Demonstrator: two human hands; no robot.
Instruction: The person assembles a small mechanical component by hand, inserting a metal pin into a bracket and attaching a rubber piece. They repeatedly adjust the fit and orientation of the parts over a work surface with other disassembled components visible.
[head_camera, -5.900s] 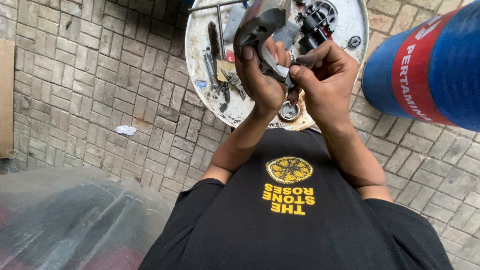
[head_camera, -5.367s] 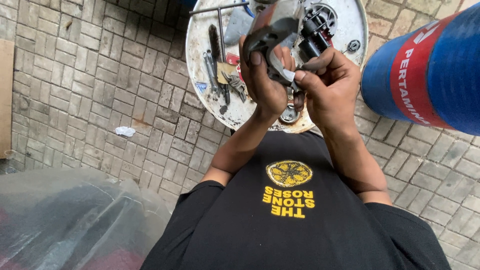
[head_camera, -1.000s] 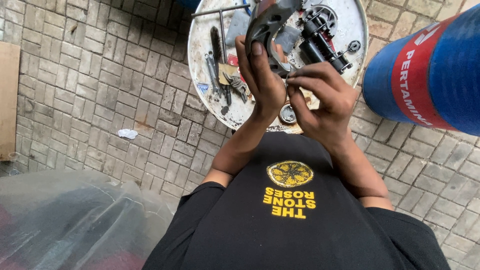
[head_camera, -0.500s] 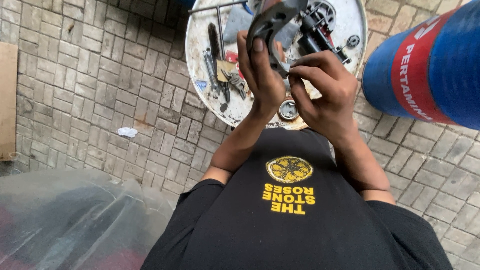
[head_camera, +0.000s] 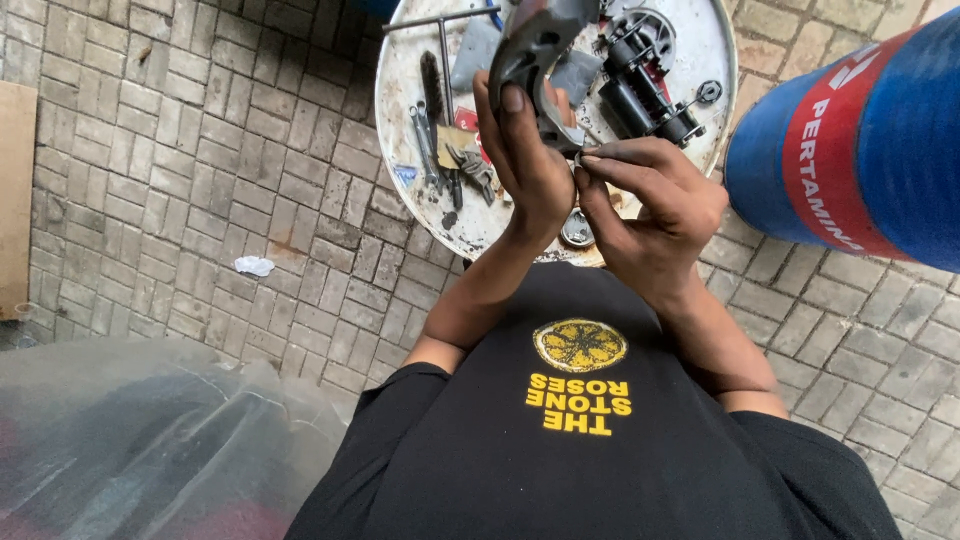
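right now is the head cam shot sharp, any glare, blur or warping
Head view: soft, even daylight with no hard shadows; left hand and right hand on the curved grey metal part are sharp; plastic sheet shows pale glare; wide-lens bending at the blue drum.

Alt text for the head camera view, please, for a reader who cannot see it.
The left hand grips a curved grey metal part while the right hand pinches at its lower end, above a round white tray of tools and engine parts. A blue drum stands to the right on brick paving.
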